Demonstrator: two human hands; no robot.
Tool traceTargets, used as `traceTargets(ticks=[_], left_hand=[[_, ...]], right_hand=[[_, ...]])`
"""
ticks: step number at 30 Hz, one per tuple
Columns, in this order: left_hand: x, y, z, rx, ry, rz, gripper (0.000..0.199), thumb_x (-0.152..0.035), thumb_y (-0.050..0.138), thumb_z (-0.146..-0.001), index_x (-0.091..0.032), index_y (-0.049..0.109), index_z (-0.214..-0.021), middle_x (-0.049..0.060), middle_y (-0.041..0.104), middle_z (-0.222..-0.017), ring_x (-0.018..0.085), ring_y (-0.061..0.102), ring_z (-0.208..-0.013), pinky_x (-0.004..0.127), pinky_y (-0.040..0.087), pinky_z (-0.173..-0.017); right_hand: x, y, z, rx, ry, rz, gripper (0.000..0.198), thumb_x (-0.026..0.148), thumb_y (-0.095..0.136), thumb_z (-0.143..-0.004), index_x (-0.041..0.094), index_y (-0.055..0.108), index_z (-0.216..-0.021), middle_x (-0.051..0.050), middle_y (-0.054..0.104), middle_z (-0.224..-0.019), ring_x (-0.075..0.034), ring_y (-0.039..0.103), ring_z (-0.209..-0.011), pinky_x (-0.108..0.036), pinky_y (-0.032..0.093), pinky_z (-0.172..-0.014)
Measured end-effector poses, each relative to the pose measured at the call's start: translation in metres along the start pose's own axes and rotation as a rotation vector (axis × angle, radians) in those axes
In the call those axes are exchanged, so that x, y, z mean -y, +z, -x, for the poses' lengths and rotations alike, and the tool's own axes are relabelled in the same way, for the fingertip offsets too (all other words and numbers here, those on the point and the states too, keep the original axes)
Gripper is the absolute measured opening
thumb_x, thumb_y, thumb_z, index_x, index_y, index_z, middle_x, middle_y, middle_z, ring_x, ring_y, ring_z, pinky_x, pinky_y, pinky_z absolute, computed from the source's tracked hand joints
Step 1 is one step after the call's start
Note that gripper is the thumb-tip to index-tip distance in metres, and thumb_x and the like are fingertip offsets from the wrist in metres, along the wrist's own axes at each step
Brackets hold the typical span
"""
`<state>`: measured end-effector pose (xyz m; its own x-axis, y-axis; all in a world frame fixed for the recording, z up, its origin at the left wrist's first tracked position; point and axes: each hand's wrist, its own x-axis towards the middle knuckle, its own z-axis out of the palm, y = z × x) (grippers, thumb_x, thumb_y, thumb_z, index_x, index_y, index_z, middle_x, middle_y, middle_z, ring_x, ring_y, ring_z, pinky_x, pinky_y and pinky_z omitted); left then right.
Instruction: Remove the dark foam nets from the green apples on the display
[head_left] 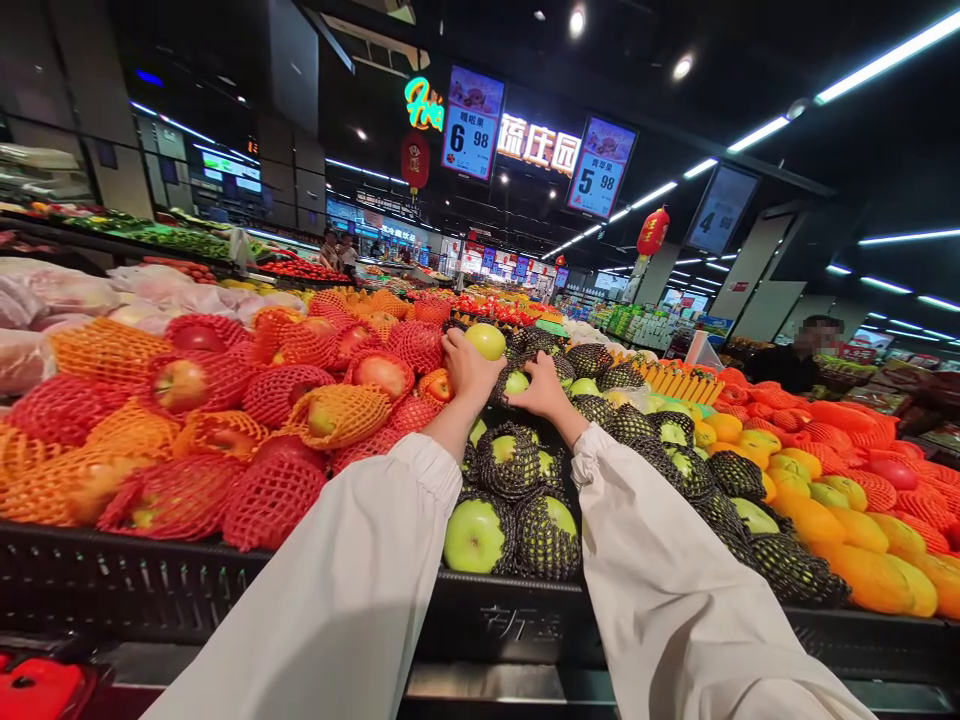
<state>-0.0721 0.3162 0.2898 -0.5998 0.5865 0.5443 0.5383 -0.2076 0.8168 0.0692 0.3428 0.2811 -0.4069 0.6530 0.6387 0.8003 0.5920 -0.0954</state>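
Both my arms, in pale sleeves, reach forward over green apples in black foam nets. My left hand [471,368] is closed round a bare-looking green apple [486,341], which shows above the thumb. Just to its right, my right hand [546,388] curls its thumb and fingers about another green apple [517,383] lower down among the netted ones. Nearer to me, a large green apple [475,536] shows its bare top, beside a netted green apple [549,538]. Part of the fingers on each hand is hidden behind the fruit.
Red apples [180,385] in red and orange nets are heaped on the left. Yellow mangoes [847,525] and red-netted fruit [892,474] lie to the right. A black crate edge [517,610] runs along the front. Price signs [472,125] hang overhead; a person [795,360] stands at far right.
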Motion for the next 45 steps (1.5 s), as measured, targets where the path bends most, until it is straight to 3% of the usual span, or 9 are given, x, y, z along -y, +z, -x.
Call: traceTargets(ticks=[4,7,11,14,27,35,37,41,45], left_hand=[[-0.003,0.001,-0.001,-0.029,-0.020,0.097,0.076,-0.038,0.088,-0.061,-0.018,0.035,-0.113,0.018,0.052,-0.124,0.035,0.055,-0.124,0.047,0.047,-0.103],[-0.005,0.002,0.001,0.010,0.132,0.131,0.080,-0.040,0.089,-0.058,-0.022,0.033,-0.112,0.013,0.050,-0.124,0.032,0.055,-0.123,0.045,0.047,-0.103],[-0.008,0.003,0.007,0.127,0.427,0.100,0.077,-0.030,0.088,-0.057,-0.024,0.033,-0.112,0.010,0.048,-0.124,0.029,0.055,-0.121,0.040,0.048,-0.102],[-0.008,0.002,0.009,0.125,0.505,0.048,0.070,-0.023,0.083,-0.061,-0.022,0.035,-0.112,0.012,0.046,-0.124,0.030,0.055,-0.120,0.038,0.048,-0.101],[0.012,0.003,-0.003,-0.007,0.237,-0.043,0.072,-0.015,0.083,-0.058,-0.018,0.038,-0.114,0.014,0.047,-0.126,0.032,0.057,-0.118,0.043,0.049,-0.103],[0.011,0.004,-0.006,-0.031,0.122,0.041,0.071,-0.017,0.084,-0.057,-0.018,0.036,-0.109,0.016,0.048,-0.125,0.035,0.053,-0.125,0.046,0.046,-0.107],[0.011,0.005,-0.005,-0.035,0.141,0.063,0.070,-0.017,0.084,-0.057,-0.019,0.036,-0.108,0.016,0.048,-0.124,0.036,0.053,-0.124,0.047,0.045,-0.107],[0.009,0.004,-0.004,-0.109,0.171,0.127,0.069,-0.020,0.084,-0.058,-0.020,0.035,-0.107,0.015,0.049,-0.123,0.036,0.054,-0.122,0.049,0.045,-0.106],[0.006,0.002,-0.005,-0.252,0.195,0.193,0.068,-0.019,0.082,-0.061,-0.020,0.033,-0.109,0.016,0.048,-0.125,0.033,0.053,-0.122,0.047,0.043,-0.107]], right_hand=[[0.000,0.000,-0.003,-0.028,0.202,0.080,0.059,0.051,0.077,-0.064,0.013,0.059,-0.105,-0.015,0.056,-0.116,-0.031,0.050,-0.113,-0.042,0.043,-0.101],[0.000,-0.001,-0.004,-0.025,0.315,0.101,0.059,0.053,0.072,-0.069,0.012,0.057,-0.108,-0.017,0.059,-0.113,-0.032,0.053,-0.112,-0.041,0.045,-0.099],[-0.001,0.001,-0.004,-0.033,0.299,0.094,0.053,0.053,0.069,-0.071,0.012,0.062,-0.103,-0.019,0.061,-0.111,-0.035,0.055,-0.112,-0.043,0.047,-0.095],[0.001,0.001,-0.002,-0.046,0.256,0.082,0.052,0.053,0.070,-0.069,0.013,0.064,-0.101,-0.017,0.062,-0.109,-0.034,0.056,-0.108,-0.041,0.047,-0.093],[-0.001,-0.010,-0.001,-0.006,0.099,-0.008,0.049,0.042,0.078,-0.065,0.016,0.071,-0.107,-0.008,0.059,-0.111,-0.027,0.050,-0.108,-0.039,0.042,-0.098],[0.005,-0.013,0.004,-0.231,0.163,-0.088,0.050,0.050,0.086,-0.052,0.019,0.071,-0.088,-0.015,0.037,-0.143,-0.041,0.032,-0.134,-0.053,0.031,-0.105],[0.001,-0.010,0.002,-0.213,0.201,-0.188,0.053,0.051,0.085,-0.052,0.019,0.067,-0.090,-0.016,0.045,-0.139,-0.038,0.042,-0.128,-0.051,0.036,-0.103],[-0.005,-0.002,-0.001,-0.195,0.213,-0.339,0.060,0.053,0.081,-0.057,0.020,0.056,-0.100,-0.006,0.065,-0.096,-0.026,0.060,-0.089,-0.042,0.048,-0.087],[-0.003,0.007,-0.001,-0.214,-0.049,-0.336,0.067,0.041,0.076,-0.067,0.016,0.046,-0.120,-0.013,0.060,-0.118,-0.028,0.059,-0.106,-0.042,0.048,-0.094]])
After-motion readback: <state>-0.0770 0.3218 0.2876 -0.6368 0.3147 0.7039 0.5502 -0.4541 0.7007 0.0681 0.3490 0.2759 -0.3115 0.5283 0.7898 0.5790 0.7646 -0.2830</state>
